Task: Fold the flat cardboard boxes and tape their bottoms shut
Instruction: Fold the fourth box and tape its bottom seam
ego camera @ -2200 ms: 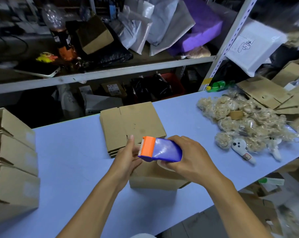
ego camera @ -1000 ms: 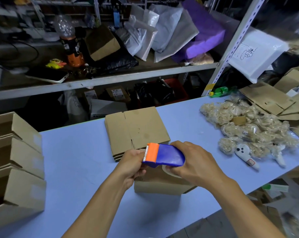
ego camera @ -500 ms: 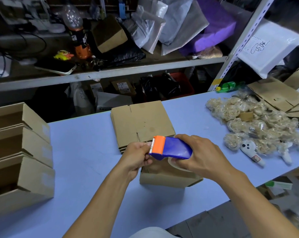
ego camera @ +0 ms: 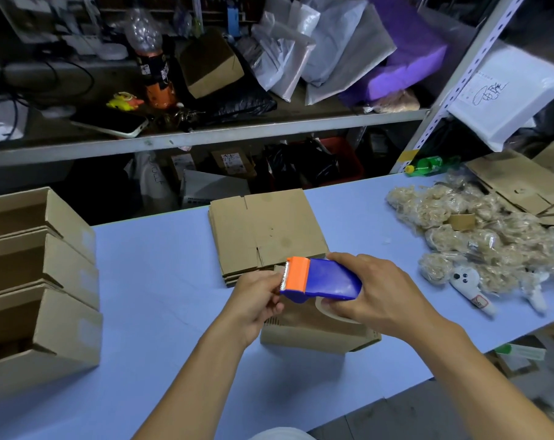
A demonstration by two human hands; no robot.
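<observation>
A folded cardboard box stands on the blue table in front of me, mostly hidden under my hands. Above it my right hand grips a blue tape dispenser with an orange cutter end. My left hand is at the cutter's teeth with its fingers curled, pinching there; the tape end itself is too small to make out. Behind the box lies a stack of flat cardboard boxes.
Three folded open boxes are lined up at the table's left. A heap of bagged beige items and a white toy lie at the right, with loose flat cardboard behind. A cluttered metal shelf runs behind the table.
My left hand went from lying flat on the box to curling at the dispenser's cutter. The dispenser stays over the box in my right hand; only the view shifted.
</observation>
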